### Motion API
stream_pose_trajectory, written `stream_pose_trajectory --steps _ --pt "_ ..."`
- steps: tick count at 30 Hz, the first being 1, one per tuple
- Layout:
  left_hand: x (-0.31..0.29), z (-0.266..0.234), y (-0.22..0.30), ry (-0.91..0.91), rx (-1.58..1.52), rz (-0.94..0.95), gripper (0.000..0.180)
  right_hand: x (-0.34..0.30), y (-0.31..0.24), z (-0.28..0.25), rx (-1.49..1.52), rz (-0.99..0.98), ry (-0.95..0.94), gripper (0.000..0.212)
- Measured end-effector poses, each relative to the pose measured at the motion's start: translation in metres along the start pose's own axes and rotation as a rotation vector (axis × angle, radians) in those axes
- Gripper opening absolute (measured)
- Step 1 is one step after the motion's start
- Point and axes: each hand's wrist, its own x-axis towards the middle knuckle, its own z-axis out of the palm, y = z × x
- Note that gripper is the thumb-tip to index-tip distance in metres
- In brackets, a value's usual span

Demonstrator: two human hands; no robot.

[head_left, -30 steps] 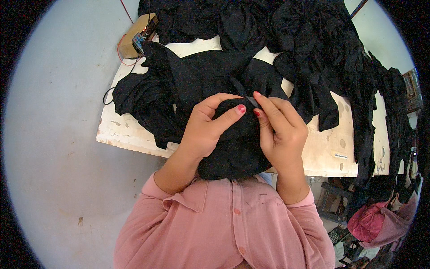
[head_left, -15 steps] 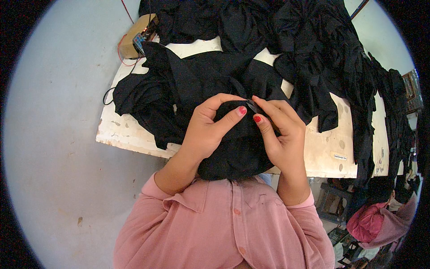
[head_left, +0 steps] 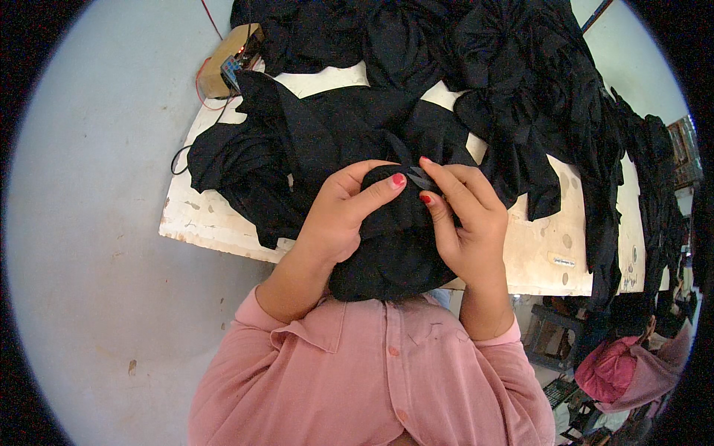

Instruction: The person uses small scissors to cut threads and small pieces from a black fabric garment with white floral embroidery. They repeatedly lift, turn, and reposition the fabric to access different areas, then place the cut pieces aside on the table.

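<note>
A piece of black cloth (head_left: 394, 245) hangs over the table's near edge against my front. My left hand (head_left: 338, 212) pinches a fold of it between thumb and fingers. Close to those fingertips, my right hand (head_left: 472, 212) is curled around what looks like small thread snips; two grey pointed blades (head_left: 421, 179) show between thumb and forefinger, aimed at the pinched fold. The rest of that tool is hidden by my fingers and the dark cloth. More of the black fabric (head_left: 335, 123) spreads out beyond my hands.
Heaps of black cloth (head_left: 513, 67) cover the far and right parts of the pale wooden table (head_left: 216, 215). At the far left stands a tan box-like device (head_left: 219, 67) with wires. Another person in a pink head covering (head_left: 608, 369) is at the lower right.
The grey blades show more plainly and look spread apart between my hands. My left thumb has drawn slightly left; both hands otherwise stay in place.
</note>
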Motion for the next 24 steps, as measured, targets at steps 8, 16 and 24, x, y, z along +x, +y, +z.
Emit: stream_pose_trajectory --steps 8,16,24 --pt "0.002 -0.007 0.001 -0.057 -0.159 -0.099 0.022 0.003 0.002 0.002 0.103 0.026 0.006 0.029" --pt "0.003 -0.007 0.002 -0.055 -0.143 -0.13 0.023 0.003 0.009 0.004 0.091 -0.016 0.002 0.027" --pt "0.005 -0.007 0.001 -0.081 -0.096 -0.121 0.023 0.007 0.002 0.0 0.25 0.136 -0.092 0.034"
